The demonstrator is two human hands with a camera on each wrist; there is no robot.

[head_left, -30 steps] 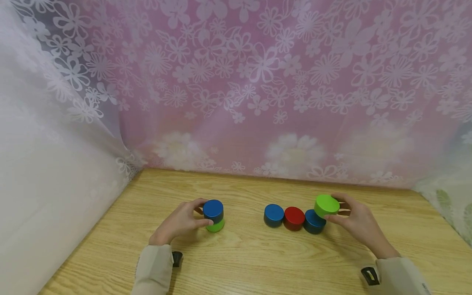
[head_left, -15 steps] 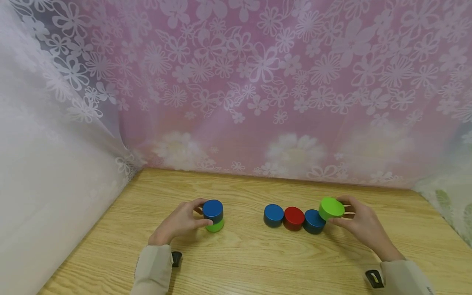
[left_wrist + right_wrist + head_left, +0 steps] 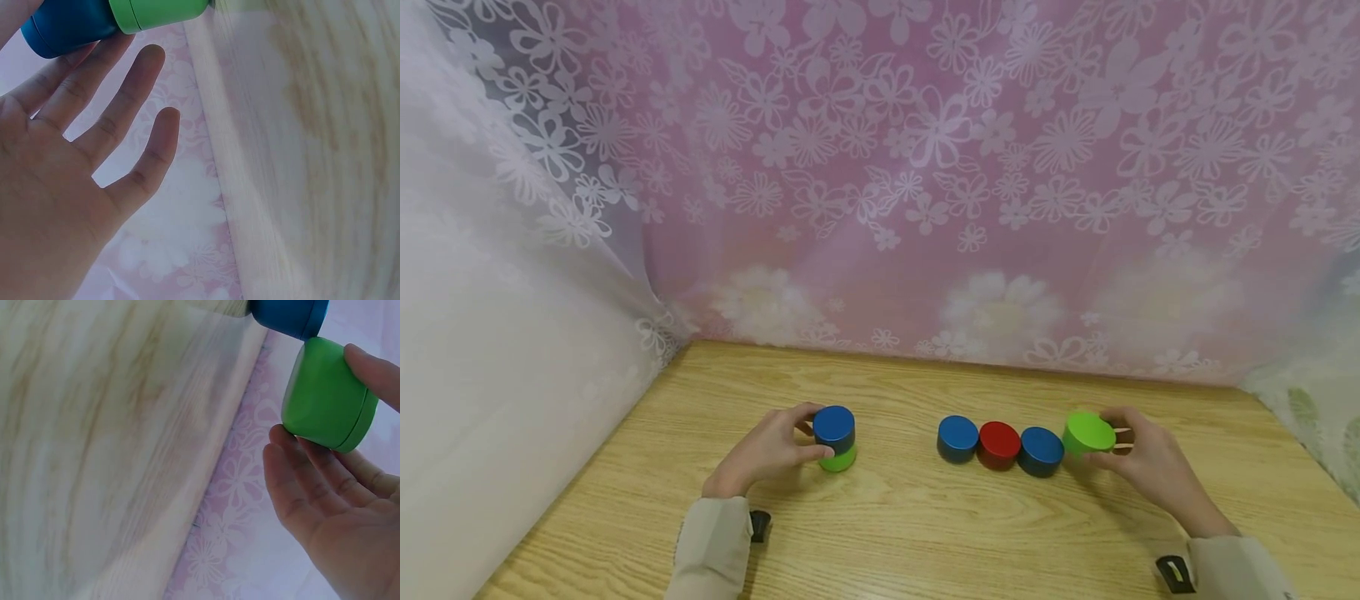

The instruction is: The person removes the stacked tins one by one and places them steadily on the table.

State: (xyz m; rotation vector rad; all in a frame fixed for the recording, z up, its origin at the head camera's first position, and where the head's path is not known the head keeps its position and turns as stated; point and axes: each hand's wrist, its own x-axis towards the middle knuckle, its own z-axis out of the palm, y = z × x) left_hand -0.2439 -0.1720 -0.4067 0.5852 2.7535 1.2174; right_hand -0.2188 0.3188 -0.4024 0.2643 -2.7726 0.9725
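My left hand (image 3: 763, 458) pinches a blue round tin (image 3: 834, 427) between thumb and fingers. That tin sits on a green tin (image 3: 841, 460), whose lower side shows in the head view. In the right wrist view, my right hand (image 3: 334, 519) grips another green tin (image 3: 328, 394) by its sides, thumb opposite the fingers. It is at the right end of a row, its edge right at a dark blue tin (image 3: 1041, 452). A red tin (image 3: 998, 445) and a lighter blue tin (image 3: 957, 439) continue the row leftward.
All the tins are on a wood-grain table (image 3: 910, 533). A pink flowered curtain (image 3: 880, 250) hangs along the back edge, and a white cloth (image 3: 512, 333) closes off the left side. Bare tabletop separates the left stack from the row.
The green tin in my right hand has moved right and down, from over the dark blue tin to beside it. My left hand stays on its stack.
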